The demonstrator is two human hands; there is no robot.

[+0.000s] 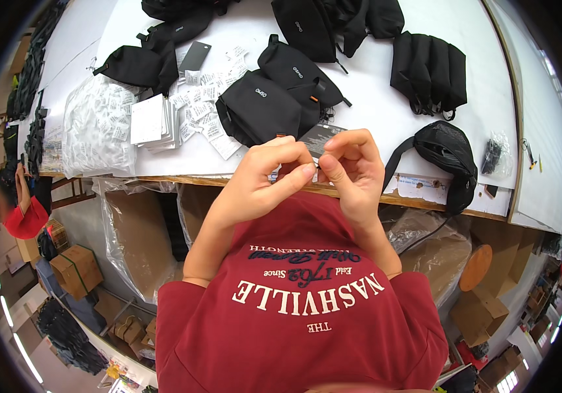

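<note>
My left hand and my right hand meet at the table's front edge, close to my body. Thumbs and fingers pinch on both sides of something tiny and dark, too small to name. Just beyond the fingertips shows a dark grey printed card, partly hidden by my fingers. Behind my left hand lies a black pouch with a small white mark. A second black pouch overlaps it, with an orange-tipped zipper pull.
White printed labels lie scattered left of the pouches, beside a stack of white cards and a clear bag of labels. At right are folded black pouches and a black mesh bag. Cardboard boxes stand under the table.
</note>
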